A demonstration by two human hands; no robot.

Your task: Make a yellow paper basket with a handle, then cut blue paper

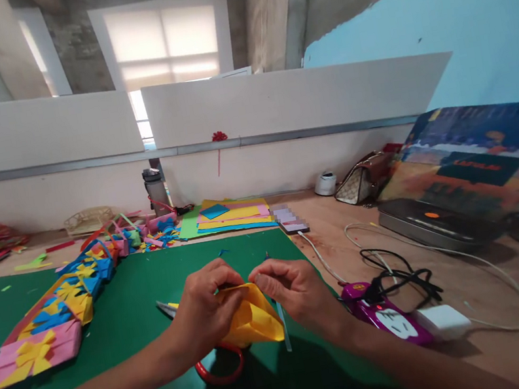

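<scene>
A folded piece of yellow paper (255, 320) is held up over the green mat (139, 278). My left hand (209, 309) is closed on its left side, thumb in front. At the upper right edge of the paper, my right hand (294, 285) pinches with thumb and fingers. Beneath the paper lies a pair of scissors (222, 379) with red handles; one blade tip sticks out left of my left hand. A thin pen-like tool (284, 326) rests on the mat behind the paper, partly covered by my right hand.
Folded paper packets (41, 350) with yellow bows line the mat's left side. Coloured sheets (233, 215) are stacked beyond the mat, near a phone (292, 221) and a bottle (155, 192). On the right are a purple power strip (384, 314), tangled cables (403, 277) and a bag (361, 179).
</scene>
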